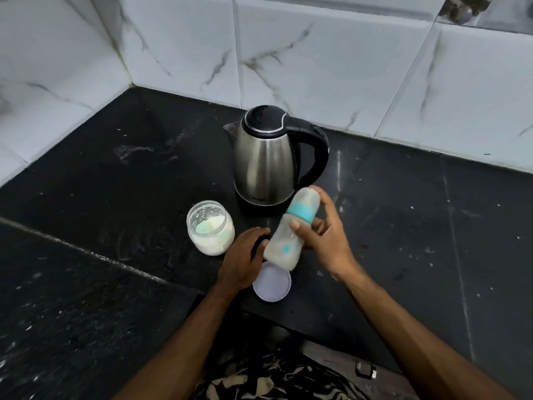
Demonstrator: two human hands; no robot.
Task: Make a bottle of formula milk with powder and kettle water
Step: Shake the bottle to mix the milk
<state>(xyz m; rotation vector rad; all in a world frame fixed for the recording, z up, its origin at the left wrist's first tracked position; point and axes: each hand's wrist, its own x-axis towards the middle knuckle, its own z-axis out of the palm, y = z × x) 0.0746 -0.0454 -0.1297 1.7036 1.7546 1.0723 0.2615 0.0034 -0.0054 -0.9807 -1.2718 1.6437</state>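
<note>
Black worktop (115, 174) carries all; my right hand (326, 235) grips the tilted bottle (288, 235), my left hand (245, 255) rests flat, fingers relaxed, near the front edge.

Right hand (323, 241) gripping a tilted, blurred baby bottle (291, 229) with teal ring, left hand (245, 255) resting on the black counter (115, 183) beside it, open powder jar (210, 228), round lid (272, 282), steel kettle (266, 157) behind
</note>
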